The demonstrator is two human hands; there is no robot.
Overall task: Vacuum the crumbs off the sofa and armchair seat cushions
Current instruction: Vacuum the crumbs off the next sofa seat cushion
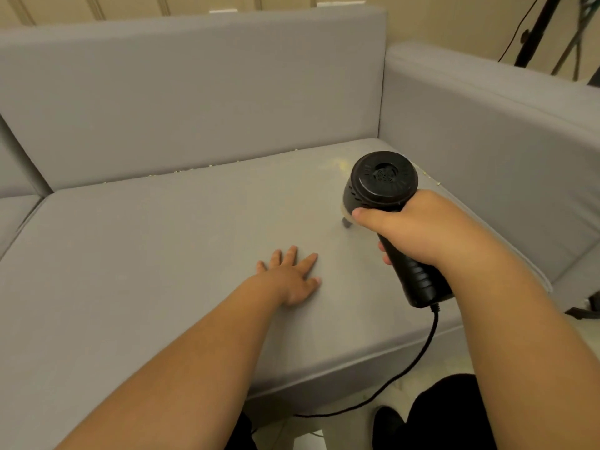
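The right hand (418, 228) is wrapped around the handle of a black handheld vacuum (383, 186), thumb laid across the front, with the motor cap facing the camera and the nozzle pointing down and away onto the seat cushion (162, 254). The nozzle itself is mostly hidden behind the body; only a small grey tip shows below it, at or very near the fabric. The vacuum's long axis runs from the cord end near the cushion's front edge up toward the back corner. A black cord (418, 355) trails from the handle down off the front of the cushion.

The crumbs (181, 172) lie beyond the vacuum, strung along the seam where the cushion meets the backrest (194, 92), with a yellowish dusting and a few more specks right by the vacuum, next to the armrest (487, 141). So the next reach is probably forward and leftward along that seam, and the right hand is the nearer one.

The left hand (292, 277) rests flat on the cushion, fingers spread, to the left of the vacuum and holding nothing.

No brand or lettering is legible on the vacuum.
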